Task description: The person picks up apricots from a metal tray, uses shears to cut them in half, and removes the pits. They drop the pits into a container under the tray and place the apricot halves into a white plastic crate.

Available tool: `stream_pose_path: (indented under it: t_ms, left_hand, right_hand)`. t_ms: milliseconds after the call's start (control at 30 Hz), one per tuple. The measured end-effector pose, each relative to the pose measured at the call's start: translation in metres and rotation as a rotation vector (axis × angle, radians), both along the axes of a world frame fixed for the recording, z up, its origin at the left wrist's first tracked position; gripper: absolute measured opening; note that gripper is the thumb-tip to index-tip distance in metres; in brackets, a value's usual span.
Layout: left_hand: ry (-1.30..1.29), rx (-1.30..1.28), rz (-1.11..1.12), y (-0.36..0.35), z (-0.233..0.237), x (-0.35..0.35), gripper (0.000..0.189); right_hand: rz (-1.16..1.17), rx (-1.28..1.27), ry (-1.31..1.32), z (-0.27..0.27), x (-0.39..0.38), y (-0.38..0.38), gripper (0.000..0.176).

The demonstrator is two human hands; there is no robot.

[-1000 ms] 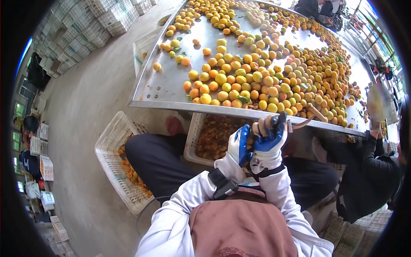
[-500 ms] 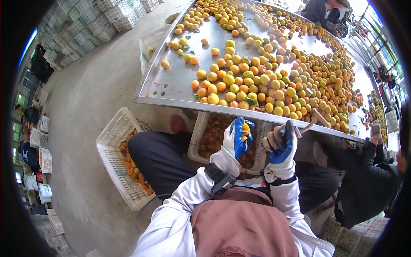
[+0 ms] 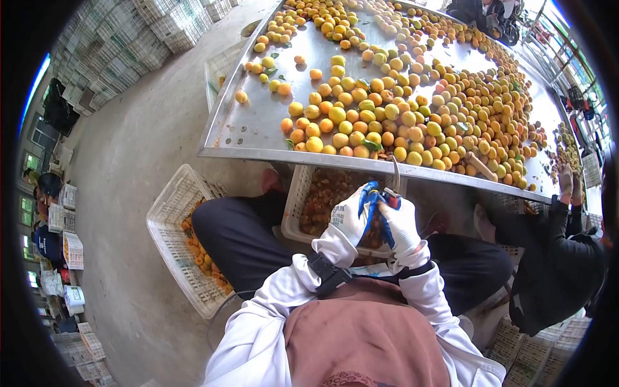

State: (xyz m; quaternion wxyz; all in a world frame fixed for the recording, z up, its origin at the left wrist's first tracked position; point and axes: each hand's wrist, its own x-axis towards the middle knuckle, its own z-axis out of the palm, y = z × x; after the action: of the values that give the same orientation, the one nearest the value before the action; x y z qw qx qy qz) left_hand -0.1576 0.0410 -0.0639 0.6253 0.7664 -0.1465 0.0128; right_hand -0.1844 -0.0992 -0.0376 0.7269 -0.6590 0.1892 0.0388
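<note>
Both hands wear white gloves with blue palms and meet above a white crate (image 3: 293, 209) of dark orange-brown fruit pieces under the table edge. My left hand (image 3: 353, 209) is closed, fingers curled inward; the apricot seen in it a moment earlier is now hidden. My right hand (image 3: 401, 222) grips a tool with a thin curved metal strip (image 3: 396, 169) rising toward the table edge and a red part near the fingers. Beyond them, a metal table (image 3: 251, 135) bears many yellow-orange apricots (image 3: 338, 115). Near its front edge lies a wooden stick-like piece (image 3: 482, 166).
On the left, a white crate (image 3: 171, 235) holds orange fruit halves beside my knee. A person in black (image 3: 554, 258) works at the table's right, hands on its edge; another person (image 3: 493, 16) is at the far side. Crates (image 3: 122, 51) are stacked at the back left.
My right hand has moved left with the curved tool and now meets my left hand. The tool's strip now points up. The apricot in my left hand has gone out of sight.
</note>
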Motion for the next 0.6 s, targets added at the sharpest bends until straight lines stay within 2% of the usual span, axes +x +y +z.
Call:
stream_pose_path:
  t_ms: [100,200,267,300,400,433,467,500,533,600]
  left_hand:
    - [0.094,0.063,0.009,-0.001,-0.005,0.0,0.03]
    - [0.138,0.008,0.073,0.0,-0.022,0.006,0.025]
    - [0.3,-0.195,0.018,0.007,-0.029,0.012,0.025]
    - [0.358,-0.427,0.017,0.005,-0.041,0.014,0.024]
    - [0.207,-0.438,0.051,0.001,-0.056,0.017,0.027]
    - [0.205,-0.433,0.051,0.003,-0.042,0.016,0.027]
    - [0.351,-0.448,0.06,0.007,-0.027,0.014,0.024]
    - [0.497,-0.462,0.068,0.011,-0.011,0.012,0.021]
    - [0.497,-0.46,0.068,0.014,-0.003,0.012,0.021]
    - [0.664,-0.544,0.049,0.017,0.006,0.014,0.024]
  right_hand:
    - [0.002,-0.084,0.01,-0.003,-0.001,-0.003,0.016]
    - [-0.012,-0.173,-0.067,-0.01,-0.002,-0.002,0.016]
    - [-0.03,-0.186,-0.133,-0.014,-0.004,-0.002,0.017]
    - [-0.027,-0.114,-0.099,-0.016,-0.005,-0.004,0.018]
    - [-0.041,0.053,0.014,-0.014,-0.01,-0.012,0.018]
    - [-0.056,0.142,0.093,-0.012,-0.013,-0.015,0.018]
    - [-0.056,0.146,0.092,-0.012,-0.014,-0.017,0.018]
    - [-0.035,0.111,0.092,-0.013,-0.016,-0.02,0.017]
    - [-0.015,0.074,0.093,-0.013,-0.017,-0.021,0.016]
    - [0.013,0.014,0.115,-0.015,-0.018,-0.021,0.017]
